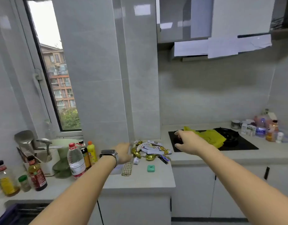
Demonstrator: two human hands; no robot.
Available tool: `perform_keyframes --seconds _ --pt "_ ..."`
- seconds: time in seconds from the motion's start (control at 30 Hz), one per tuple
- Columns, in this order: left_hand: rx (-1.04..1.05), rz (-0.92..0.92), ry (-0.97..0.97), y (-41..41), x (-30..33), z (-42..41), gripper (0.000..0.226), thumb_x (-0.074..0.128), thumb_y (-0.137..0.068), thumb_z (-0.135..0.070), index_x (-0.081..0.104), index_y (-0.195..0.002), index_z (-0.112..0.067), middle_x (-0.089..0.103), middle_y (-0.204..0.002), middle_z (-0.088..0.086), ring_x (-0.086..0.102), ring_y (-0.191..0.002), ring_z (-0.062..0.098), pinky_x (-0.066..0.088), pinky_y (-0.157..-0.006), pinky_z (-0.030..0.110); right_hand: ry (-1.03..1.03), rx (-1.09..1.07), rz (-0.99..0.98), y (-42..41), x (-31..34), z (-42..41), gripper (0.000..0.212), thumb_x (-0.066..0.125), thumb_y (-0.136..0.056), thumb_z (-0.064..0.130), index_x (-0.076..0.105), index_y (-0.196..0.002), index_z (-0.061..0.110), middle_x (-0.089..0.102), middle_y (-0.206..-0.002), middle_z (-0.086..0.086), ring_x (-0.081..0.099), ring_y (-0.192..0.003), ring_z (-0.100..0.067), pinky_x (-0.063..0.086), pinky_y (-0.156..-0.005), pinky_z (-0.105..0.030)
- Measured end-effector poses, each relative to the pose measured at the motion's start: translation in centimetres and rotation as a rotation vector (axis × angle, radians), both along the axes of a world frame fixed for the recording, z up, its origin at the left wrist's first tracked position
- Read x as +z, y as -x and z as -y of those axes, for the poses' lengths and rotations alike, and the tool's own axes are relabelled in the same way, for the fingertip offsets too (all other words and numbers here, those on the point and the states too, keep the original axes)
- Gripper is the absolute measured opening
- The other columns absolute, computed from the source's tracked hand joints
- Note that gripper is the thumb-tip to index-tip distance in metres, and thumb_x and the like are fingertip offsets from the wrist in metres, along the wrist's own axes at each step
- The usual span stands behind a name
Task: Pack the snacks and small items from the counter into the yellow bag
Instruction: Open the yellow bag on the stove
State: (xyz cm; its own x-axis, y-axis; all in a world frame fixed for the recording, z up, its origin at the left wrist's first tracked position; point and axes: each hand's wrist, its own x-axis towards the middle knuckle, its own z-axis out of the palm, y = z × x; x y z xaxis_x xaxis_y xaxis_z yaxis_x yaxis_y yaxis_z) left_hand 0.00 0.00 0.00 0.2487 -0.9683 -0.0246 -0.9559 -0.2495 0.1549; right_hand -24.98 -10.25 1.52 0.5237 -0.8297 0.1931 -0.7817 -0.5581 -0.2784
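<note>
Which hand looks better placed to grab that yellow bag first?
The right hand, probably. It reaches over the black cooktop, right beside the yellow bag. The left hand is at the snack pile, farther away.

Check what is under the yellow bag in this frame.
The yellow bag lies crumpled on the black cooktop, partly over its left burner area and beside the right burner. The cooktop surface under the bag is covered, so anything there cannot be seen.
</note>
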Motion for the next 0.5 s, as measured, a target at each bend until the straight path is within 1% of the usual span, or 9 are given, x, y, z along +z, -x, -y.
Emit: perform_keyframes --seconds 0.1,0.23,0.33,0.43,0.5 --pt "-0.008 -0.054 -0.029 0.2 -2.5 2.1 0.049 0.048 -0.092 -0.026 0.036 -0.138 -0.012 0.045 -0.141 0.011 0.045 -0.128 0.028 0.039 -0.102 0.035 -0.058 -0.02 -0.021 0.2 -2.3 1.1 0.057 0.057 -0.089 0.031 0.039 -0.14 0.014 0.049 -0.14 -0.009 0.046 -0.129 -0.024 0.044 -0.101 -0.038" --pt "0.012 -0.078 -0.083 -0.4 -6.3 6.5 0.046 0.048 -0.089 -0.028 0.043 -0.132 -0.012 0.052 -0.133 0.012 0.052 -0.119 0.028 0.045 -0.097 0.038 -0.122 -0.065 -0.03 1.1 -4.9 5.0 0.053 0.055 -0.089 0.029 0.041 -0.138 0.014 0.05 -0.139 -0.008 0.047 -0.127 -0.023 0.044 -0.1 -0.037" --pt "0.022 -0.09 -0.086 -0.7 -8.3 10.8 0.047 0.049 -0.087 -0.028 0.045 -0.131 -0.014 0.054 -0.131 0.01 0.054 -0.116 0.027 0.047 -0.093 0.035 -0.131 -0.075 -0.009 1.6 -6.2 9.0 0.05 0.056 -0.089 0.027 0.045 -0.135 0.014 0.053 -0.136 -0.007 0.048 -0.126 -0.022 0.043 -0.1 -0.034" --pt "0.036 -0.13 -0.091 0.1 -10.2 15.4 0.049 0.05 -0.087 -0.029 0.044 -0.134 -0.016 0.054 -0.132 0.009 0.053 -0.117 0.025 0.047 -0.095 0.033 -0.165 -0.067 -0.017 2.4 -8.2 13.4 0.047 0.057 -0.088 0.026 0.048 -0.133 0.014 0.056 -0.132 -0.006 0.051 -0.123 -0.022 0.044 -0.099 -0.033" --pt "0.054 -0.17 -0.101 0.9 -11.9 19.0 0.048 0.051 -0.086 -0.029 0.047 -0.132 -0.015 0.057 -0.128 0.008 0.055 -0.115 0.024 0.047 -0.095 0.034 -0.203 -0.06 -0.012 3.1 -9.5 17.0 0.046 0.057 -0.088 0.025 0.049 -0.132 0.015 0.059 -0.129 -0.004 0.053 -0.119 -0.021 0.045 -0.097 -0.032"
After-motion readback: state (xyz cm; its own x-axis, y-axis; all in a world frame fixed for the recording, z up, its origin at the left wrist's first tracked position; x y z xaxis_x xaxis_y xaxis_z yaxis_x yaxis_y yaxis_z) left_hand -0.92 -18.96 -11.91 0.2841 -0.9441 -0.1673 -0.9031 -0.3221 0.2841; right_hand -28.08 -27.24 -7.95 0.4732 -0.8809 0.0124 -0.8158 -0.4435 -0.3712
